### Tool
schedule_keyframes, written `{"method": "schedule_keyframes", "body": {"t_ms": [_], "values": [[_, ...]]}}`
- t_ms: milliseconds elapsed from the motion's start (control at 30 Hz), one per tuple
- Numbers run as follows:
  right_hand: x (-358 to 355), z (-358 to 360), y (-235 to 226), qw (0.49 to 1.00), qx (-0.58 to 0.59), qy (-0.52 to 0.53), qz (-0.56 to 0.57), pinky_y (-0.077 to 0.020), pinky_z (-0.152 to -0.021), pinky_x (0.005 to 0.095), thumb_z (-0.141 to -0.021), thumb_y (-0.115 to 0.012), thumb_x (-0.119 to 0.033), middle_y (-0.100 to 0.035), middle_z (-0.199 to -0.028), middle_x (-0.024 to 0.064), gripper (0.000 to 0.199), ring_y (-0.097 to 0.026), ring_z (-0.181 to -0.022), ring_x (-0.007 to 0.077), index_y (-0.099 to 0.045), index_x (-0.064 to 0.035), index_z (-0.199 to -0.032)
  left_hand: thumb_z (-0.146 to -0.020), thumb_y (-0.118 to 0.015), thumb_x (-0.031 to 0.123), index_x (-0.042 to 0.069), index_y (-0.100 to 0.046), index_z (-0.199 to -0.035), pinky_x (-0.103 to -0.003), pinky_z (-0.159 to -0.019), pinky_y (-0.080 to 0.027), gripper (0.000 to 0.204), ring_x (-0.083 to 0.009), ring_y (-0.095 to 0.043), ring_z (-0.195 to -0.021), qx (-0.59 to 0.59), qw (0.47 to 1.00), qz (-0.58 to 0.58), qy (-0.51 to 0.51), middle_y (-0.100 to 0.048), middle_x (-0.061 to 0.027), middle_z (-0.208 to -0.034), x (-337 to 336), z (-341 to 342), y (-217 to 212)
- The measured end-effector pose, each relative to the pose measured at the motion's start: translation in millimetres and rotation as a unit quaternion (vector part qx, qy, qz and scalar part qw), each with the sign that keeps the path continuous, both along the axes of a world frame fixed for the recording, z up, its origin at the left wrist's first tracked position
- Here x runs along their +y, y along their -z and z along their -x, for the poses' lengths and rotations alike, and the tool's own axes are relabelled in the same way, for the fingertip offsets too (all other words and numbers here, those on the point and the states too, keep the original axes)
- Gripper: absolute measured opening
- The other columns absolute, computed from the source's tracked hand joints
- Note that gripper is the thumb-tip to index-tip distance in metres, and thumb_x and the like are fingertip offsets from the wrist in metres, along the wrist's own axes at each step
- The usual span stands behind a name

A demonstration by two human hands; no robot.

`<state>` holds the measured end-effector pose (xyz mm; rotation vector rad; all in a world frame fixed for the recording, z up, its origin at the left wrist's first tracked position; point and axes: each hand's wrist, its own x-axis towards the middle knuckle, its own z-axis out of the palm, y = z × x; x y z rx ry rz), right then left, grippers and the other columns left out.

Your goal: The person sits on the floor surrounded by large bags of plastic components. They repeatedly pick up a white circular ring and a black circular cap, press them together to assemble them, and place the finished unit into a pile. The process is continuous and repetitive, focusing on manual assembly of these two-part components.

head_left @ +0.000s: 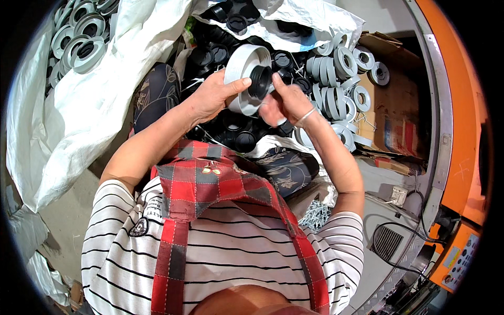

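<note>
My left hand (pixel 212 97) grips the rim of a round light-grey plastic flange (pixel 242 56), tilted on edge, with the thumb lying across its face. A black ribbed plastic fitting (pixel 259 83) sits at the middle of the flange. My right hand (pixel 290 102) is at the fitting's right side, thumb tip close to it. Motion blurs the right fingers, so whether they grip the fitting is unclear. Below and behind both hands lies a pile of black plastic fittings (pixel 233 121).
Several grey flanges (pixel 331 71) lie stacked at the right beside a cardboard box (pixel 396 100). A white sack (pixel 79 126) with more grey flanges (pixel 86 52) stands at the left. Screws (pixel 315 215) lie in a heap near my right elbow. An orange machine (pixel 462 105) borders the right.
</note>
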<state>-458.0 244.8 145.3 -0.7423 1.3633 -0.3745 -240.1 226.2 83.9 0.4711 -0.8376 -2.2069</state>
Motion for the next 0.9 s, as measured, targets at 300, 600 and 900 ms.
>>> {"method": "schedule_keyframes", "body": {"t_ms": [300,600,900], "values": [[3,-9,35,0.989,-0.147,-0.01,0.014,-0.0537,-0.054,0.0278,-0.095,-0.042,-0.045,-0.066,-0.083,0.0175,0.052,-0.066,-0.068,0.0215,-0.055,0.0056,-0.099,-0.085,-0.065,0.032,0.001,-0.049,-0.118,-0.025,-0.063,-0.046,0.048,-0.0096,-0.052,-0.074,-0.187,0.924,0.278,-0.183,-0.056,-0.0018,-0.09,-13,-17,-25],[-15,134,187,0.782,0.553,-0.233,0.167,-0.0467,-0.087,0.0418,-0.067,-0.074,-0.026,-0.059,-0.106,0.0256,0.067,-0.057,-0.1,0.0399,-0.043,0.0018,-0.119,-0.08,-0.069,0.03,-0.007,-0.023,-0.137,-0.035,-0.106,-0.021,0.082,-0.0262,-0.028,-0.129,-0.191,0.733,0.415,-0.504,-0.028,-0.0204,-0.141,-74,-63,-91],[-58,65,93,0.89,0.263,-0.266,0.26,-0.0496,-0.073,0.0363,-0.066,-0.071,-0.039,-0.064,-0.083,0.0232,0.05,-0.064,-0.079,0.0318,-0.065,0.0031,-0.092,-0.052,-0.082,0.023,0.002,-0.05,-0.123,-0.054,-0.106,-0.024,0.081,-0.0358,-0.039,-0.123,-0.355,0.604,0.713,0.021,-0.048,-0.0179,-0.121,-32,17,14]]}}
